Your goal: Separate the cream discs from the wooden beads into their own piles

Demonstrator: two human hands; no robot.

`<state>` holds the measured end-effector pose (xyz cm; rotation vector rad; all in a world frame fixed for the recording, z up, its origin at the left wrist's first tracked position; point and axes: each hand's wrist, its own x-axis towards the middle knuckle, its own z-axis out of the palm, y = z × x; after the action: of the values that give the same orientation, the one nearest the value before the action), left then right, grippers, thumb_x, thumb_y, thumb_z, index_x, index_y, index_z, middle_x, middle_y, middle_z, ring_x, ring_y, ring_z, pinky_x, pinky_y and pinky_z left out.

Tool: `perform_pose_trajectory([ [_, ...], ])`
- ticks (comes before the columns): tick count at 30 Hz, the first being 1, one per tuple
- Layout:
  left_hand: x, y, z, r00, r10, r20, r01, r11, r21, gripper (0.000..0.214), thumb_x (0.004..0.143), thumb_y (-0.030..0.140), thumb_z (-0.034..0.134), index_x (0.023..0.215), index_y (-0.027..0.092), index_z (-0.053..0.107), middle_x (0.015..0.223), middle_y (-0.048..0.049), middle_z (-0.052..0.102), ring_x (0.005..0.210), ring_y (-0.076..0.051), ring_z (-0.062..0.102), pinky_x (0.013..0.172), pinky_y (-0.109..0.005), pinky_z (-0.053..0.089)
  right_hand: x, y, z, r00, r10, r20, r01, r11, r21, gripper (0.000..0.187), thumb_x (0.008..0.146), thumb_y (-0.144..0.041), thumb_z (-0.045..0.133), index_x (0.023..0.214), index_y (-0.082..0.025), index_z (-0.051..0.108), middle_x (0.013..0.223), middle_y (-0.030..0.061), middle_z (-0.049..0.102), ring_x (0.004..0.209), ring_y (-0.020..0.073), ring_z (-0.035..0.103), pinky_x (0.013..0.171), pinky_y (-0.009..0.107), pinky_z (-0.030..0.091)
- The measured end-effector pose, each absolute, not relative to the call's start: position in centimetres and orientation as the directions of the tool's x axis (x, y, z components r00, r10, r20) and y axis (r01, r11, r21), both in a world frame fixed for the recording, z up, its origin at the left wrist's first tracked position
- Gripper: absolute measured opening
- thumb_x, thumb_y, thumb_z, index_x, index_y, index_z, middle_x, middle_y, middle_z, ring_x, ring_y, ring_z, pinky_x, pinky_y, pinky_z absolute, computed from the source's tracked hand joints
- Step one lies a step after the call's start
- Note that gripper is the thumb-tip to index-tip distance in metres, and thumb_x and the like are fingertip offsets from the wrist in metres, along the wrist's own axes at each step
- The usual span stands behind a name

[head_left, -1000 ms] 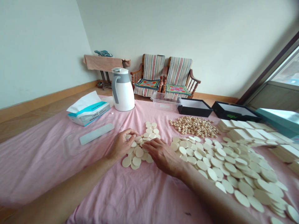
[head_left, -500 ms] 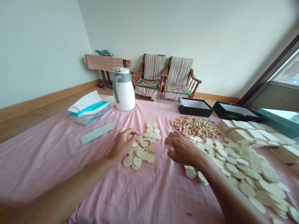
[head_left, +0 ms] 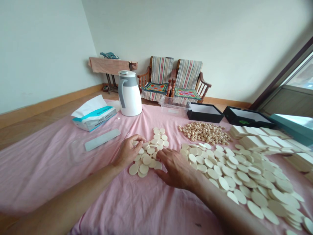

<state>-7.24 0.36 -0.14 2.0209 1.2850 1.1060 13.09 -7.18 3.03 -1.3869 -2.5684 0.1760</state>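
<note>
In the head view, a small pile of pale wooden discs lies on the pink cloth between my hands. My left hand rests at its left edge, curved, with thumb and forefinger apart beside a disc. At the right edge is my right hand, palm down, its fingertips reaching the outer discs and its thumb held away. I see nothing gripped in either hand. Under and beyond my right forearm spreads a much larger heap of wooden discs.
Small wooden pieces lie behind the large heap, with stacked wooden blocks to their right. Farther back stand a white jug, a clear plastic box and black trays. A tissue pack sits at left.
My right hand has moved left from beside the large heap to the small pile's right edge, uncovering discs in the large heap. My left hand stays in place.
</note>
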Motion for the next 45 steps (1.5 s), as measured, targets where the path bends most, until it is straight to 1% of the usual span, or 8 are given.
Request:
perform_pose_trajectory([
  [9,-7.2,0.4,-0.2,0.219,0.902,0.372,0.492,-0.432,0.756,0.019,0.082,0.027,0.051,0.086,0.017,0.066,0.088,-0.0041,0.07,0.085,-0.019,0.064,0.077,-0.026,0.048,12.5,-7.6,2.7,-0.472,0.867,0.159,0.842,0.497,-0.211,0.022,0.076,-0.018,0.056,0.098,-0.016,0.053,0.091,0.0073,0.059,0.083,0.0204,0.054,0.071,0.031,0.039],
  [14,-7.2,0.2,0.1,0.224,0.906,0.36,0.497,-0.424,0.758,0.021,0.082,0.026,0.05,0.088,0.016,0.067,0.089,-0.0042,0.071,0.084,-0.018,0.064,0.076,-0.026,0.047,15.2,-7.1,5.2,-0.423,0.905,0.043,0.899,0.426,-0.103,0.009,0.072,-0.02,0.055,0.081,-0.018,0.057,0.085,0.0074,0.058,0.078,0.02,0.052,0.071,0.033,0.037],
  [17,-7.2,0.2,0.1,0.22,0.91,0.352,0.503,-0.416,0.758,0.021,0.081,0.026,0.05,0.089,0.016,0.067,0.09,-0.0045,0.071,0.082,-0.018,0.064,0.075,-0.026,0.047,16.6,-6.7,6.0,-0.409,0.912,-0.027,0.91,0.406,-0.079,0.01,0.071,-0.02,0.056,0.08,-0.017,0.059,0.086,0.0086,0.059,0.081,0.0213,0.052,0.073,0.034,0.037],
  [23,-7.1,0.2,0.0,0.224,0.909,0.35,0.512,-0.416,0.752,0.021,0.081,0.028,0.05,0.087,0.017,0.066,0.088,-0.0044,0.071,0.084,-0.019,0.064,0.076,-0.027,0.048,15.3,-6.2,3.5,-0.44,0.883,0.162,0.844,0.468,-0.262,0.024,0.083,-0.02,0.052,0.106,-0.015,0.056,0.09,0.0081,0.061,0.087,0.0206,0.053,0.074,0.031,0.04],
  [27,-7.1,0.2,0.0,0.218,0.906,0.363,0.509,-0.423,0.75,0.019,0.081,0.028,0.05,0.085,0.017,0.066,0.086,-0.0034,0.071,0.083,-0.018,0.065,0.076,-0.026,0.048,13.4,-6.1,1.8,-0.473,0.863,0.178,0.802,0.505,-0.319,0.03,0.088,-0.022,0.049,0.117,-0.017,0.05,0.094,0.0074,0.061,0.09,0.0193,0.055,0.076,0.029,0.041],
  [33,-7.2,0.4,-0.2,0.22,0.906,0.362,0.51,-0.423,0.749,0.019,0.082,0.027,0.051,0.087,0.017,0.066,0.087,-0.0033,0.07,0.084,-0.018,0.064,0.076,-0.026,0.048,12.7,-5.9,1.2,-0.449,0.876,0.178,0.817,0.483,-0.316,0.022,0.087,-0.023,0.05,0.108,-0.017,0.054,0.093,0.0073,0.062,0.089,0.0196,0.055,0.074,0.027,0.039],
  [38,-7.1,0.2,0.1,0.217,0.907,0.361,0.504,-0.421,0.754,0.019,0.082,0.027,0.051,0.085,0.016,0.067,0.085,-0.003,0.07,0.082,-0.018,0.065,0.075,-0.025,0.047,13.3,-5.8,1.3,-0.421,0.886,0.191,0.817,0.463,-0.345,0.022,0.079,-0.018,0.052,0.101,-0.017,0.053,0.087,0.005,0.062,0.081,0.0173,0.056,0.071,0.026,0.038],
  [45,-7.1,0.3,0.1,0.224,0.912,0.344,0.496,-0.41,0.765,0.02,0.082,0.025,0.051,0.089,0.016,0.068,0.089,-0.0035,0.071,0.082,-0.017,0.064,0.073,-0.024,0.047,17.4,-5.9,4.7,-0.429,0.903,-0.005,0.875,0.414,-0.249,0.017,0.071,-0.018,0.058,0.088,-0.019,0.06,0.08,0.0027,0.063,0.072,0.0158,0.054,0.07,0.028,0.035],
])
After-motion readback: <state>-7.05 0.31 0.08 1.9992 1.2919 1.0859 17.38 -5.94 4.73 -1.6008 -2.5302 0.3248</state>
